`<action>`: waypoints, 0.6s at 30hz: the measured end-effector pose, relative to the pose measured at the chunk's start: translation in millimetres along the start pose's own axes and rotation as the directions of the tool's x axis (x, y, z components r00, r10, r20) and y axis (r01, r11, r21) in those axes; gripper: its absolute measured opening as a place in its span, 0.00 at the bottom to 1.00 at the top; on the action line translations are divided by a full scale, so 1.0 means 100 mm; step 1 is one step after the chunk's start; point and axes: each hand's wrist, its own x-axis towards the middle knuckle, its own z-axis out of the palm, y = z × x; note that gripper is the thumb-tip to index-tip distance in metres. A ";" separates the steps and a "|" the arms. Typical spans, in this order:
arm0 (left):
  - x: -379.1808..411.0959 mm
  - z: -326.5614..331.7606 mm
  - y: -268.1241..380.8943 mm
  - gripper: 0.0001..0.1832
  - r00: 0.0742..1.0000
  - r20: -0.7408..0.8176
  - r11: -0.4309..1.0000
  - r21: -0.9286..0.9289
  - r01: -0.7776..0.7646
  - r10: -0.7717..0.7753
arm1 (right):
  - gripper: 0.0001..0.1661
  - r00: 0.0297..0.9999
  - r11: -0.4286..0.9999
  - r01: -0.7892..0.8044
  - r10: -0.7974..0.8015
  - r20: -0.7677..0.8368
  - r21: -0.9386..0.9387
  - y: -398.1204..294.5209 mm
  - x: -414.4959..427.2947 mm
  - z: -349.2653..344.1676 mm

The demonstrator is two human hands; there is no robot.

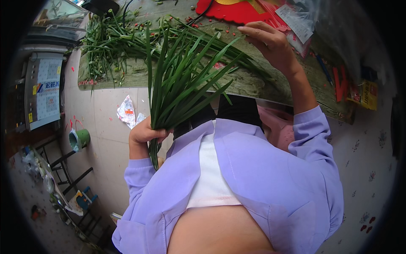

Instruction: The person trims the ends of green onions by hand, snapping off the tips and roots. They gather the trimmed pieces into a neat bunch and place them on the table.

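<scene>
A bunch of long flat green leaves fans upward from my left hand, whose fingers are closed around its lower end beside my body. My right hand is raised over the wooden table, fingers slightly bent, with nothing seen in it. Its fingertips are a little beyond the tips of the held leaves. A loose pile of cut green leaves and stems covers the table's left part, and more long stems lie across the middle. Small red bits are scattered among them.
A red sheet with a scalloped edge, clear plastic bags, a blue pen and a yellow packet lie at the back and right. A pink plastic stool is under the table. A green bin stands on the floor at left.
</scene>
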 end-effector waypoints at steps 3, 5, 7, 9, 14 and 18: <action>0.01 -0.02 -0.01 0.19 1.000 0.006 1.000 0.020 -0.005 0.005 | 0.14 0.998 0.993 0.015 -0.007 0.066 -0.116 -0.01 -0.03 0.00; 0.01 -0.02 -0.03 0.18 1.000 0.008 1.000 0.031 0.000 0.000 | 0.12 0.998 0.988 0.025 -0.016 0.062 -0.152 -0.01 -0.04 0.00; 0.02 -0.02 -0.04 0.16 1.000 0.007 0.999 0.042 0.005 -0.005 | 0.11 0.999 0.986 0.014 -0.006 0.046 -0.166 -0.02 -0.05 0.01; 0.03 -0.01 -0.03 0.15 1.000 0.001 0.998 0.062 0.006 -0.006 | 0.11 0.999 0.988 -0.024 0.028 0.022 -0.153 -0.05 -0.05 0.01; 0.04 0.00 0.01 0.14 1.000 0.000 0.996 0.089 0.005 -0.005 | 0.14 0.982 0.988 -0.147 0.141 -0.128 -0.040 -0.06 -0.02 -0.07; 0.07 -0.02 0.03 0.13 1.000 0.025 0.996 0.093 0.004 -0.007 | 0.13 0.995 0.988 -0.086 0.091 -0.034 0.131 -0.20 0.08 -0.10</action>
